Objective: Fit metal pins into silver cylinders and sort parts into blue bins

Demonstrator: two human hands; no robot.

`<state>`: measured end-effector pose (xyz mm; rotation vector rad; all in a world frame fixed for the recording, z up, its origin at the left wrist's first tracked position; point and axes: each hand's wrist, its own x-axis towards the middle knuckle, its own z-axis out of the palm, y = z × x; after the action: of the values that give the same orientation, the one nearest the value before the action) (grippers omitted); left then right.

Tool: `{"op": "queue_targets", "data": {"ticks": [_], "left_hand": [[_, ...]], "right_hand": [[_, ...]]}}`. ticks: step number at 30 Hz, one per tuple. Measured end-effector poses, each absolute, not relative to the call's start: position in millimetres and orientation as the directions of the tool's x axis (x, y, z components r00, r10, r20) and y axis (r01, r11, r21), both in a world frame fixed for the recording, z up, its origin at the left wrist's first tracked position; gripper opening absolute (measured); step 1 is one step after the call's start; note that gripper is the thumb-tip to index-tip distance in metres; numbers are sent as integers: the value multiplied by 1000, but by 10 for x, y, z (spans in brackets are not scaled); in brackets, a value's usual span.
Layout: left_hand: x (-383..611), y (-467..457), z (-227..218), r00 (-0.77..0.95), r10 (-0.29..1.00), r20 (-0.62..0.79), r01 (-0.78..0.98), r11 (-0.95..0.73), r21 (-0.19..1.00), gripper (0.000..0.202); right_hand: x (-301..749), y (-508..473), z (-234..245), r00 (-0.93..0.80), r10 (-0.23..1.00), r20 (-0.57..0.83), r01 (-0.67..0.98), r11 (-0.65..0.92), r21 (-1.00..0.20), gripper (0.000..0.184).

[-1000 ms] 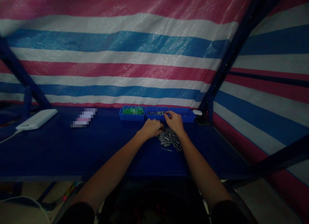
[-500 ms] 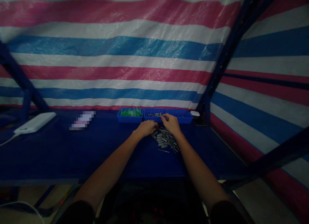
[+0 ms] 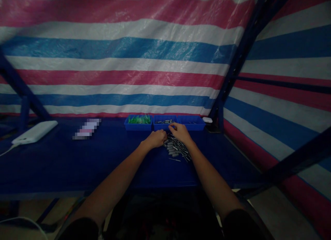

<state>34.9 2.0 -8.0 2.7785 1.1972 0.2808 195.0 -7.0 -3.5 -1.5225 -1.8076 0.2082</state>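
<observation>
A pile of small metal parts (image 3: 178, 147), short grey cylinders and thin silver rods, lies on the blue table. At its left edge my left hand (image 3: 156, 138) is closed, with curled fingers; what they hold, if anything, is hidden. My right hand (image 3: 180, 133) hovers over the pile's far side, thumb and fingers pinched together just in front of the middle blue bin (image 3: 158, 126). Whatever sits in that pinch is too small to make out. Some metal cylinders lie inside the middle bin.
A left blue bin (image 3: 138, 128) holds green pieces; a right blue bin (image 3: 191, 125) has a few thin parts. Beyond it are a white case (image 3: 207, 120) and a dark flat object (image 3: 213, 129). A white power bank (image 3: 36, 132) with a cable lies far left. Striped sheeting (image 3: 116, 78) hangs behind.
My right hand has drawn back a little from the middle bin, toward the pile and my left hand. The left hand's fingers have curled in slightly. The whole view has shifted a little.
</observation>
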Motion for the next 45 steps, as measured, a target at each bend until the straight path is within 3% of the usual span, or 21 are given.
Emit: {"op": "queue_targets", "data": {"ticks": [3, 6, 10, 13, 17, 20, 22, 27, 30, 36, 42, 45], "left_hand": [[278, 65, -101, 630, 763, 147, 720, -644, 259, 13], [184, 171, -136, 582, 779, 231, 617, -609, 499, 10], [135, 291, -146, 450, 831, 326, 356, -502, 788, 3], [167, 290, -113, 363, 858, 364, 203, -454, 867, 6], [236, 226, -87, 317, 887, 337, 163, -400, 902, 11], [263, 180, -103, 333, 887, 321, 253, -412, 875, 15], [263, 159, -119, 374, 864, 337, 391, -476, 788, 17], [254, 170, -150, 578, 727, 372, 611, -687, 394, 20], [285, 209, -180, 650, 688, 322, 613, -725, 313, 19], [354, 215, -240, 678, 681, 276, 615, -732, 293, 17], [365, 147, -243, 610, 749, 259, 740, -656, 151, 18], [331, 165, -238, 541, 797, 269, 783, -594, 185, 22]], "right_hand": [[1942, -92, -31, -42, 906, 421, 763, 301, -573, 27], [1919, -115, -25, -125, 908, 399, 718, 360, -595, 29], [1880, -126, -27, -217, 888, 406, 661, 439, -608, 29], [1865, -133, -26, -216, 874, 436, 650, 462, -604, 24], [1851, -165, 7, -179, 857, 484, 657, 470, -589, 20], [1888, -177, 56, -161, 841, 517, 671, 477, -567, 25], [1979, -158, 75, -97, 829, 551, 716, 442, -540, 28], [2362, -62, -14, 323, 767, 554, 855, 15, -518, 24], [2471, -38, -76, 419, 757, 502, 843, -118, -526, 30], [2218, -78, -15, 235, 825, 514, 884, 39, -466, 29], [1915, -134, -12, -88, 898, 430, 906, 252, -341, 26], [1883, -150, -25, -136, 910, 392, 897, 282, -342, 27]]}}
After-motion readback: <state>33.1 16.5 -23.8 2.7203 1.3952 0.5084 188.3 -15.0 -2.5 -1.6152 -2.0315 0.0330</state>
